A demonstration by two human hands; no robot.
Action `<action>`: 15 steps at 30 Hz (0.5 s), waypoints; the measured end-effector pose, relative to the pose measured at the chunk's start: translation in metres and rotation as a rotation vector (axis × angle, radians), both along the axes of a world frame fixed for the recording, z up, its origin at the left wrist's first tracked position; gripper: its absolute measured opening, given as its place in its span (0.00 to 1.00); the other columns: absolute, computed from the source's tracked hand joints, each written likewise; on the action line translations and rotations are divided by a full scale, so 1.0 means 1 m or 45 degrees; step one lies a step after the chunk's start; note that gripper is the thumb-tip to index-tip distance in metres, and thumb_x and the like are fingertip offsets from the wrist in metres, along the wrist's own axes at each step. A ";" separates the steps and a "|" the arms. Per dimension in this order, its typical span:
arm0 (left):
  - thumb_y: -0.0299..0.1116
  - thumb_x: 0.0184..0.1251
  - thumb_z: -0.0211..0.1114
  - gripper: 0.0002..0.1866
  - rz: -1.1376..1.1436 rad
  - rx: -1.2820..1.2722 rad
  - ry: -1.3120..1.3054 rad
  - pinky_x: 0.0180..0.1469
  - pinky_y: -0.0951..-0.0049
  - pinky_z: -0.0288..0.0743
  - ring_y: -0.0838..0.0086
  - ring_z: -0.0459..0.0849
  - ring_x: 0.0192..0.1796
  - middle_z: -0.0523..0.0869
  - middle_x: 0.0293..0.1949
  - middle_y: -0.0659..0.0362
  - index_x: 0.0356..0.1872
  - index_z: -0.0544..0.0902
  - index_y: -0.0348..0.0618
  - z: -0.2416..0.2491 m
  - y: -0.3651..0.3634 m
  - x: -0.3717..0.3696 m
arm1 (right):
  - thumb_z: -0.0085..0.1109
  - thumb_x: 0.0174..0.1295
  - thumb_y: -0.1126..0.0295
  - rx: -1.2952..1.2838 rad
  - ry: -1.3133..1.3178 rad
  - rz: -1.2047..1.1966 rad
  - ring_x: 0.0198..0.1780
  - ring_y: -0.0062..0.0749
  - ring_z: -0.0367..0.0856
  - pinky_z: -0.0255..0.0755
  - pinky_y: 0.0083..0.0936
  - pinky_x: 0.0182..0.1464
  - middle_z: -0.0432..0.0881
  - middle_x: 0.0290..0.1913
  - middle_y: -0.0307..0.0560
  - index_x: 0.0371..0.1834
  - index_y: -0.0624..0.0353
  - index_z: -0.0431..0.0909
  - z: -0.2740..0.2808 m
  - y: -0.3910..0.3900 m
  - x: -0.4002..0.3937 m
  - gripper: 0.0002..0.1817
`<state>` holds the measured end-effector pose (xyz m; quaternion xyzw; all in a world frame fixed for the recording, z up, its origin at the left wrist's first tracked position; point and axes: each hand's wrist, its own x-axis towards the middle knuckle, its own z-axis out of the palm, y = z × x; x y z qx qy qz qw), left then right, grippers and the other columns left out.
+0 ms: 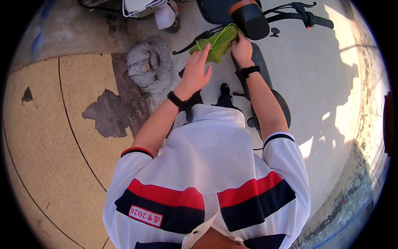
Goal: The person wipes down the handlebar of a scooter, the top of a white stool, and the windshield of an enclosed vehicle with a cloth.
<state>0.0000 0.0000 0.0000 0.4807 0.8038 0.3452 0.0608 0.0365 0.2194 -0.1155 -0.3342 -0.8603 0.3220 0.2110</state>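
Observation:
A green cloth (222, 43) is bunched over the near side of a scooter's handlebar (286, 17). My right hand (242, 50) is closed on the cloth's right edge, its fingers partly hidden. My left hand (195, 70) lies against the cloth's left part with fingers stretched out and thumb apart. A brake lever (186, 46) sticks out left of the cloth. Just beyond my right hand is a black cylinder with an orange-brown band (251, 20). Both wrists wear black bands.
The scooter's dark seat (259, 68) runs beneath my right forearm. A rough grey round lump (149, 64) stands on the ground to the left. Farther off are a white rack (143, 6) and a white rounded object (165, 17). A worn wall edge (356, 178) borders the right.

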 end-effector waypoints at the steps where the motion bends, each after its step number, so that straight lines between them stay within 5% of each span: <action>1: 0.24 0.59 0.67 0.43 0.003 0.006 0.010 0.67 0.51 0.67 0.41 0.75 0.62 0.78 0.59 0.40 0.78 0.59 0.40 0.000 0.000 0.000 | 0.62 0.61 0.68 -0.002 0.034 -0.011 0.50 0.56 0.84 0.78 0.43 0.56 0.86 0.49 0.64 0.62 0.59 0.80 0.001 -0.002 0.000 0.24; 8: 0.24 0.59 0.67 0.43 -0.009 0.027 0.035 0.67 0.51 0.67 0.41 0.75 0.61 0.79 0.57 0.41 0.78 0.60 0.39 -0.003 -0.002 0.010 | 0.59 0.62 0.72 -0.292 -0.016 0.000 0.45 0.55 0.85 0.79 0.42 0.49 0.85 0.47 0.63 0.62 0.60 0.79 -0.004 -0.019 0.037 0.23; 15: 0.24 0.59 0.66 0.42 -0.024 0.031 0.046 0.66 0.51 0.68 0.42 0.75 0.61 0.79 0.57 0.41 0.78 0.60 0.39 -0.004 -0.005 0.005 | 0.59 0.60 0.74 -0.085 0.254 0.000 0.45 0.58 0.85 0.79 0.44 0.49 0.85 0.49 0.63 0.72 0.57 0.69 -0.004 -0.026 0.023 0.32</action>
